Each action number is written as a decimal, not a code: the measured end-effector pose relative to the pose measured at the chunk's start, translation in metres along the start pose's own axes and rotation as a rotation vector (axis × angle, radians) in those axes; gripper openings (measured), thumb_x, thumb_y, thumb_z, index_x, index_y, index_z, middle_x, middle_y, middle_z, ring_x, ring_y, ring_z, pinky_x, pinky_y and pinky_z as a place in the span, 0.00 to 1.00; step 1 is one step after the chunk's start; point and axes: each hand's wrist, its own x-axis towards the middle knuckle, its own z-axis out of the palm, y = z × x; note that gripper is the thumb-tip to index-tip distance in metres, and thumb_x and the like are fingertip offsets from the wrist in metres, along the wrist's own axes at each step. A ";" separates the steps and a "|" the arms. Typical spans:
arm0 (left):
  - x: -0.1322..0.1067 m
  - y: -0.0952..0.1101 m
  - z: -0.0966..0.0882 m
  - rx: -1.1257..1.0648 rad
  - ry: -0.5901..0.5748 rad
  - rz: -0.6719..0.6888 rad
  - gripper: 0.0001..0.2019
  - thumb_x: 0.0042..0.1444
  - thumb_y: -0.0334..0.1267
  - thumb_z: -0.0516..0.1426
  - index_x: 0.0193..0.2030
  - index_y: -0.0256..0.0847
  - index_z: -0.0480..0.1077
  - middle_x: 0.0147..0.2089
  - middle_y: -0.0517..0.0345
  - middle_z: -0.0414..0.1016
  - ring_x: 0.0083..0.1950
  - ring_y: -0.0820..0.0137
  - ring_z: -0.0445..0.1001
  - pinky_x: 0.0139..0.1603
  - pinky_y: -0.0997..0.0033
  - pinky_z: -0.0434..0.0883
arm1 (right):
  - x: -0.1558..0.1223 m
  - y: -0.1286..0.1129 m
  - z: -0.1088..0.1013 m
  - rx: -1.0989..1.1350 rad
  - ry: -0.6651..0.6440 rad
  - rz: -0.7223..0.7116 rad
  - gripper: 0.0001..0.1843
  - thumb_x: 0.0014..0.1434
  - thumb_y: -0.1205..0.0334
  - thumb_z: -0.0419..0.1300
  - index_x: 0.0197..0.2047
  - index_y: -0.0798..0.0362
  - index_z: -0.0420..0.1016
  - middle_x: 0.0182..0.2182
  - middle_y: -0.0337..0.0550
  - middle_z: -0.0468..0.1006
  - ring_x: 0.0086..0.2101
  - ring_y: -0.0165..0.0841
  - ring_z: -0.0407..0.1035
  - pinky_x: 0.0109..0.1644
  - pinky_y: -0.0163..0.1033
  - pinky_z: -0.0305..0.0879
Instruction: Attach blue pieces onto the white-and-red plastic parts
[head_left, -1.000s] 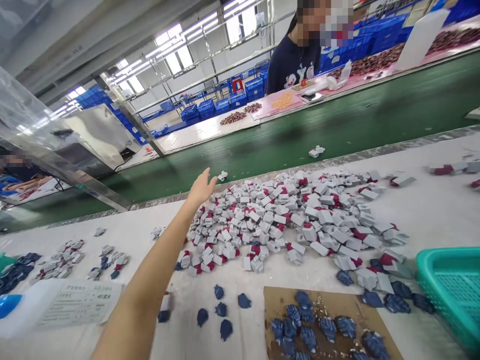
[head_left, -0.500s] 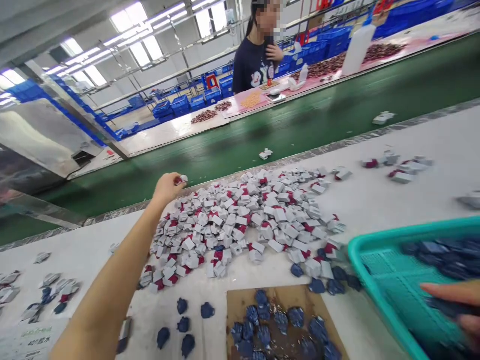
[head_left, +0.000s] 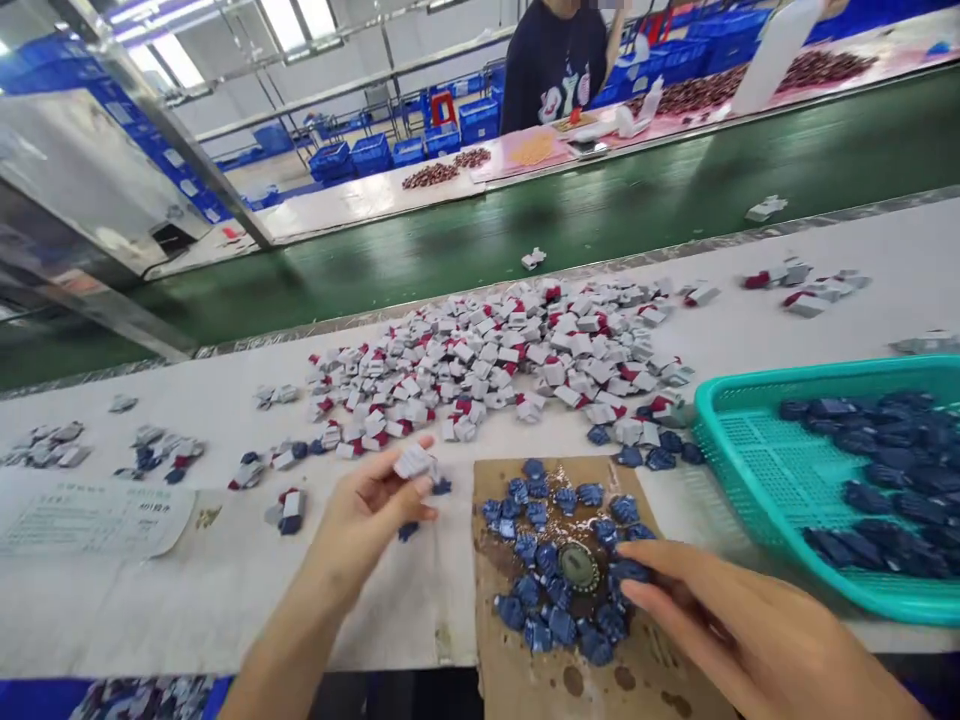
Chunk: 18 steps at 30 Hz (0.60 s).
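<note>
My left hand (head_left: 375,505) pinches a small grey-white plastic piece (head_left: 415,462) over the table, left of a sheet of brown cardboard (head_left: 517,670). Dark blue pieces lie just under and beside those fingers, partly hidden. Over the cardboard's right side, my right hand (head_left: 697,595) grips a dark blue plastic piece (head_left: 628,570) between thumb and fingers. Several wet-looking blue pieces (head_left: 561,625) are spread on the cardboard around a round dark green cap-like disc (head_left: 579,567). Beyond both hands stretches a heap of grey-white and dark red pieces (head_left: 480,350).
A teal basket (head_left: 750,540) of dark blue pieces stands at the right. Behind the heap runs a green conveyor belt (head_left: 375,270) carrying a few grey pieces. A printed sheet (head_left: 90,515) lies at the left. Across the belt, a person (head_left: 555,70) stands at another table.
My left hand has come back from the heap's far left edge towards me with a grey piece. My right hand has left the basket and moved over the cardboard with a blue piece.
</note>
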 end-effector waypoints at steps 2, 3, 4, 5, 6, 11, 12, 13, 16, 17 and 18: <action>-0.025 -0.012 0.007 -0.090 -0.053 -0.034 0.21 0.41 0.47 0.72 0.43 0.42 0.81 0.39 0.54 0.78 0.35 0.69 0.72 0.28 0.77 0.77 | 0.004 -0.007 0.012 -0.052 -0.070 -0.094 0.09 0.74 0.60 0.45 0.51 0.49 0.65 0.35 0.36 0.80 0.31 0.29 0.77 0.35 0.28 0.73; -0.034 -0.018 0.010 -0.134 -0.067 -0.039 0.20 0.42 0.46 0.71 0.44 0.44 0.82 0.39 0.54 0.77 0.35 0.70 0.72 0.28 0.78 0.77 | 0.006 -0.008 0.015 -0.070 -0.100 -0.107 0.10 0.74 0.60 0.44 0.50 0.49 0.64 0.35 0.36 0.79 0.30 0.29 0.77 0.33 0.30 0.72; -0.042 -0.022 0.012 -0.176 -0.068 -0.042 0.19 0.43 0.45 0.71 0.44 0.46 0.82 0.39 0.55 0.77 0.35 0.71 0.72 0.28 0.79 0.77 | 0.007 -0.008 0.018 -0.083 -0.133 -0.111 0.10 0.75 0.60 0.43 0.48 0.49 0.64 0.33 0.35 0.79 0.29 0.28 0.76 0.30 0.30 0.70; -0.049 -0.026 0.014 -0.213 -0.061 -0.047 0.18 0.44 0.44 0.71 0.44 0.48 0.82 0.38 0.56 0.76 0.35 0.72 0.71 0.29 0.79 0.77 | 0.009 -0.008 0.019 -0.094 -0.167 -0.112 0.10 0.75 0.60 0.43 0.47 0.49 0.63 0.32 0.34 0.78 0.27 0.28 0.76 0.28 0.31 0.68; -0.054 -0.030 0.015 -0.246 -0.047 -0.057 0.17 0.45 0.44 0.71 0.43 0.49 0.82 0.38 0.57 0.75 0.35 0.72 0.71 0.30 0.80 0.76 | 0.011 -0.009 0.020 -0.111 -0.186 -0.115 0.11 0.75 0.59 0.42 0.47 0.49 0.63 0.30 0.34 0.77 0.26 0.27 0.75 0.26 0.31 0.67; -0.067 -0.045 0.019 -0.335 -0.031 -0.130 0.19 0.43 0.49 0.71 0.43 0.48 0.82 0.39 0.56 0.74 0.37 0.71 0.71 0.30 0.79 0.75 | 0.024 -0.014 0.020 -0.203 -0.197 -0.212 0.15 0.75 0.62 0.36 0.38 0.49 0.58 0.21 0.31 0.70 0.17 0.28 0.68 0.19 0.33 0.59; -0.067 -0.048 0.020 -0.348 -0.022 -0.136 0.19 0.43 0.49 0.71 0.42 0.47 0.82 0.38 0.56 0.75 0.37 0.71 0.71 0.30 0.79 0.75 | 0.026 -0.015 0.021 -0.217 -0.204 -0.229 0.15 0.75 0.63 0.37 0.36 0.48 0.56 0.20 0.30 0.68 0.16 0.28 0.67 0.18 0.34 0.57; -0.068 -0.049 0.020 -0.360 -0.024 -0.138 0.18 0.43 0.48 0.72 0.42 0.46 0.83 0.38 0.56 0.75 0.36 0.71 0.72 0.30 0.79 0.74 | 0.028 -0.017 0.021 -0.232 -0.214 -0.244 0.14 0.74 0.65 0.37 0.35 0.48 0.54 0.19 0.30 0.67 0.15 0.29 0.66 0.17 0.35 0.56; -0.068 -0.053 0.022 -0.412 -0.061 -0.158 0.18 0.41 0.45 0.73 0.41 0.45 0.83 0.35 0.57 0.80 0.35 0.72 0.74 0.34 0.79 0.74 | 0.033 -0.019 0.022 -0.256 -0.236 -0.288 0.14 0.72 0.69 0.37 0.35 0.48 0.54 0.19 0.31 0.69 0.16 0.30 0.68 0.17 0.35 0.56; -0.068 -0.054 0.022 -0.435 -0.063 -0.174 0.19 0.40 0.44 0.74 0.41 0.44 0.82 0.34 0.57 0.81 0.34 0.72 0.75 0.35 0.78 0.74 | 0.033 -0.019 0.023 -0.254 -0.246 -0.298 0.14 0.72 0.70 0.37 0.35 0.48 0.54 0.19 0.31 0.70 0.16 0.30 0.69 0.18 0.35 0.57; -0.068 -0.054 0.023 -0.460 -0.055 -0.190 0.19 0.39 0.44 0.74 0.40 0.43 0.82 0.32 0.57 0.82 0.33 0.73 0.76 0.37 0.78 0.75 | 0.033 -0.018 0.023 -0.246 -0.256 -0.302 0.14 0.71 0.70 0.38 0.36 0.48 0.55 0.20 0.32 0.70 0.17 0.30 0.70 0.18 0.34 0.58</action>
